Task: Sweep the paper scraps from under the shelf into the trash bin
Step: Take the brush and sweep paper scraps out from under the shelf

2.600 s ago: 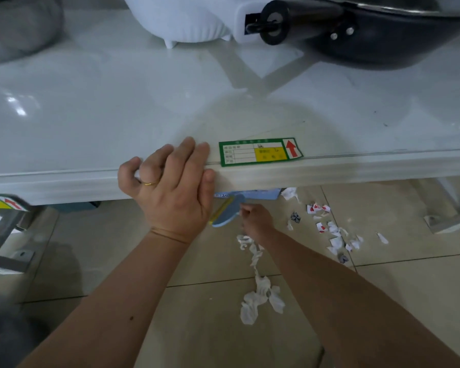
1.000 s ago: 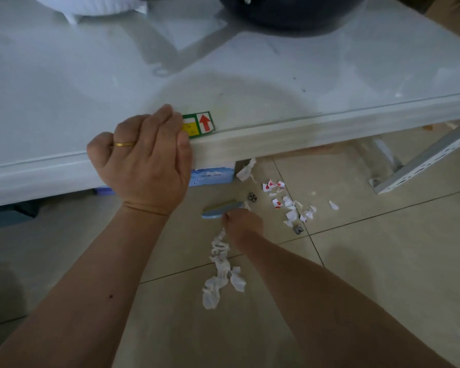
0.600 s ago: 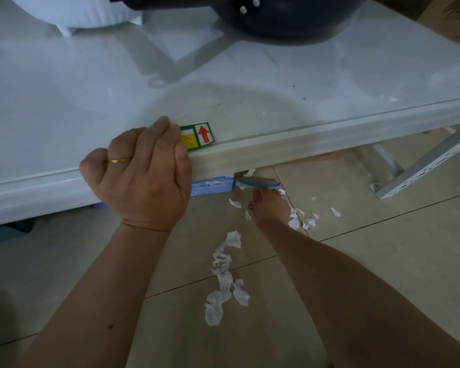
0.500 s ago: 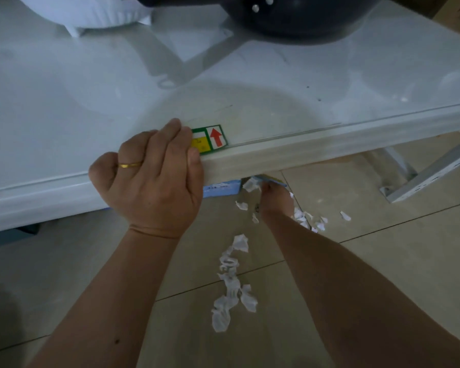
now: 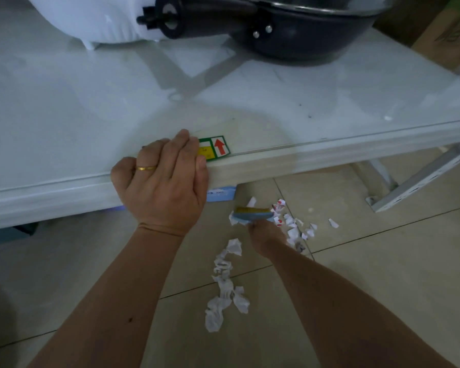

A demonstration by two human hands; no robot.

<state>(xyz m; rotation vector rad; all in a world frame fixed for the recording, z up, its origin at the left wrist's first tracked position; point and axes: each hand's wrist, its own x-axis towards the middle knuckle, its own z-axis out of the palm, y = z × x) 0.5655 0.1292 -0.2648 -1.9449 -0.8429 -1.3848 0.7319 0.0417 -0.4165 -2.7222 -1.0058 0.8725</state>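
Note:
My left hand (image 5: 162, 184) grips the front edge of the white shelf (image 5: 329, 155), partly covering a green label. Down on the tiled floor my right hand (image 5: 266, 232) holds a small blue brush (image 5: 252, 214) with yellow bristles, just out from under the shelf edge. A white scrap touches the brush's left end. Small torn paper scraps (image 5: 294, 227) with red print lie right of the brush. A trail of crumpled white paper (image 5: 225, 285) runs toward me across a tile joint. No trash bin is in view.
A black pan (image 5: 298, 27) and a white appliance (image 5: 91, 19) stand on the shelf top. A blue box (image 5: 221, 193) sits under the shelf. A metal shelf leg and foot (image 5: 398, 192) rest on the floor at right. Cardboard boxes (image 5: 446, 30) are far right.
My right hand has drawn the brush back out from under the shelf toward me, pulling scraps with it. My left hand stays on the shelf edge.

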